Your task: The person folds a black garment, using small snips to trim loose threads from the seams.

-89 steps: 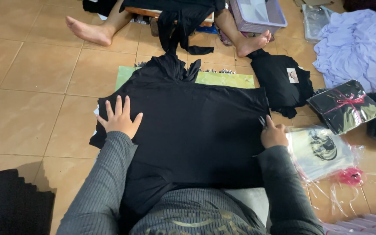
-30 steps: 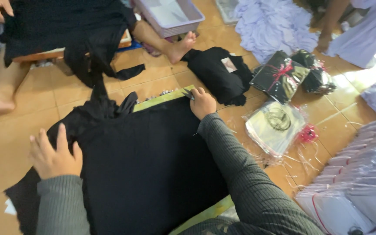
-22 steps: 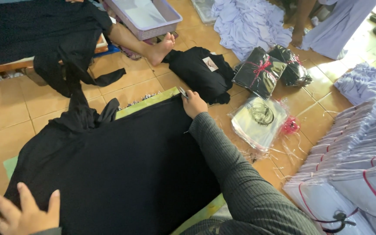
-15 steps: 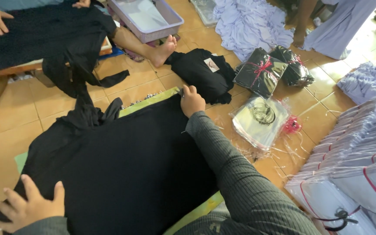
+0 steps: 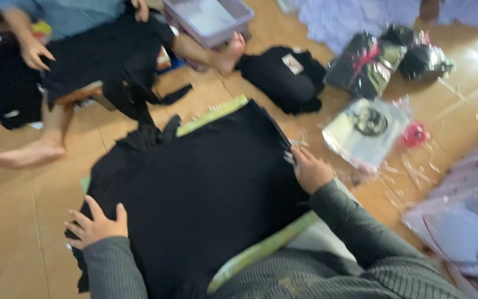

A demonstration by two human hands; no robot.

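A black garment (image 5: 200,188) lies spread flat over a light green board (image 5: 211,115) on the tiled floor. My left hand (image 5: 96,226) rests flat on its left edge with the fingers apart. My right hand (image 5: 309,169) is at its right edge, with the fingers pinching the fabric there. Grey sleeves cover both my arms. The frame is blurred.
Another person sits at the far side with bare feet (image 5: 26,155) and holds black cloth (image 5: 106,55). A folded black garment (image 5: 286,75), bagged dark garments (image 5: 366,63), a clear bagged item (image 5: 366,130), a lilac tray (image 5: 208,16) and white packages (image 5: 466,232) lie to the right.
The view has swung back toward me. My right hand slid down the garment's right edge from the top corner. My left hand stays on the left edge.
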